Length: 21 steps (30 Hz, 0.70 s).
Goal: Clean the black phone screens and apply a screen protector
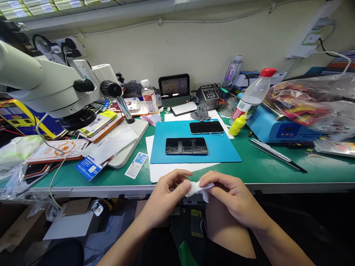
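Observation:
Both hands meet just in front of the bench's front edge, with a crumpled white tissue (197, 188) stretched between them. My left hand (169, 192) pinches one end between thumb and fingers. The other end is gripped by my right hand (231, 194), its thumb and fingers closed on the tissue. Beyond them, a blue mat (161, 147) lies on white paper. A smartphone (186, 146) rests on it, its dark lit screen showing a clock and facing up. Behind that lies a second phone (206, 127) with a black screen.
At left a microscope (50, 85) overhangs stacked boxes and papers. A yellow squeeze bottle (237, 125) and a red-capped bottle (253, 94) stand at right, near tweezers (274, 153) and a blue machine (277, 127). A small screen (174, 87) stands at the back.

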Each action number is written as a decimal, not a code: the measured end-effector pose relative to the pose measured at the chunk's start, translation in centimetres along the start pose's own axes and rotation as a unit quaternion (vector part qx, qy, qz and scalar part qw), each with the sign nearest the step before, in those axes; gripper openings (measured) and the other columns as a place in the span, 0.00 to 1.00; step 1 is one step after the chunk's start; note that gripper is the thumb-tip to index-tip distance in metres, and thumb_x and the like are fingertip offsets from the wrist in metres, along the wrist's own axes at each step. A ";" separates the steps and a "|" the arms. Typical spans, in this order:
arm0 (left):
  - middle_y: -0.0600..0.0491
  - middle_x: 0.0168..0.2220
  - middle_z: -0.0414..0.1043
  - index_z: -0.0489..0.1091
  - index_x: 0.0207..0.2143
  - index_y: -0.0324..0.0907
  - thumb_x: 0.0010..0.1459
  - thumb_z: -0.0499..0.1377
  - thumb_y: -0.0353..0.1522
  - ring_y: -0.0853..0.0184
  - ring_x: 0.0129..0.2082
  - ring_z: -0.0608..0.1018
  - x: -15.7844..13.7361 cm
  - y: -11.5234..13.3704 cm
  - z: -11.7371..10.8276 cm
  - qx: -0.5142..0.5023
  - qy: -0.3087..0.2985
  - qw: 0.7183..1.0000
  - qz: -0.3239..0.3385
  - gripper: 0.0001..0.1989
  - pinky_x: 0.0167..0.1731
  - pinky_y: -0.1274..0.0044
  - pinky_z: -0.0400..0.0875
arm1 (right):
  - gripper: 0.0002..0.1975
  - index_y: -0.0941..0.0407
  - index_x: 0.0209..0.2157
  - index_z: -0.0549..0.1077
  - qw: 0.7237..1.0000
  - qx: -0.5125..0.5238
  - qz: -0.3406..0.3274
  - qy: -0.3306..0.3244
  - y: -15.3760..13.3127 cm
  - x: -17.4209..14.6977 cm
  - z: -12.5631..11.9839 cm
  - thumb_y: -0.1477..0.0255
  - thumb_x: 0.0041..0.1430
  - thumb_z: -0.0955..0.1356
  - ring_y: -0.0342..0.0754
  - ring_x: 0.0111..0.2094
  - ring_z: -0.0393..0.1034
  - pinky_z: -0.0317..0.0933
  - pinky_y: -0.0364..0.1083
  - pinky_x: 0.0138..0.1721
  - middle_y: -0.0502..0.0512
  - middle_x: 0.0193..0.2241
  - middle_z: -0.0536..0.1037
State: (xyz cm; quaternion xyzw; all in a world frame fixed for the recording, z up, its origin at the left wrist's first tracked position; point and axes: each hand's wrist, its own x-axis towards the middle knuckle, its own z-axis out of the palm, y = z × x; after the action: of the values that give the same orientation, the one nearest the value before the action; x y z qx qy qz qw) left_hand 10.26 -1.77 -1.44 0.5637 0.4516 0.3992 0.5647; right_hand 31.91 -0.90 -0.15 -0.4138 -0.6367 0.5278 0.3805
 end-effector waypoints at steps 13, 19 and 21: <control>0.54 0.40 0.79 0.75 0.44 0.46 0.67 0.58 0.39 0.65 0.38 0.76 0.5 2.5 -9.9 0.302 0.134 0.934 0.134 0.09 0.39 0.74 0.69 | 0.12 0.58 0.38 0.78 0.977 -0.106 -0.016 -0.183 -3.0 13.5 5.0 0.65 0.62 0.68 0.43 0.29 0.70 0.65 0.42 0.31 0.52 0.28 0.76; 0.36 0.60 0.69 0.66 0.60 0.34 0.61 0.61 0.48 0.45 0.62 0.69 3.4 2.2 -19.6 0.592 0.212 0.772 0.087 0.33 0.62 0.58 0.62 | 0.09 0.59 0.33 0.77 0.967 -0.215 -0.025 -0.134 -3.1 22.7 5.7 0.68 0.60 0.68 0.43 0.26 0.69 0.61 0.42 0.27 0.52 0.29 0.77; 0.36 0.64 0.65 0.62 0.64 0.33 0.60 0.61 0.50 0.44 0.65 0.66 4.2 2.2 -21.1 0.629 0.196 0.751 0.041 0.39 0.64 0.58 0.61 | 0.08 0.58 0.30 0.77 0.955 -0.271 -0.031 -0.115 -2.4 24.3 5.6 0.70 0.59 0.69 0.46 0.28 0.70 0.61 0.44 0.29 0.53 0.28 0.78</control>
State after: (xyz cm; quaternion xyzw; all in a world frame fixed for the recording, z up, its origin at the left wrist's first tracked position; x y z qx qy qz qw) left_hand -8.72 8.22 1.44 0.7192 0.6777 0.1493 -0.0359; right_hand 17.50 19.45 2.56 -0.4176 -0.8078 0.3675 0.1950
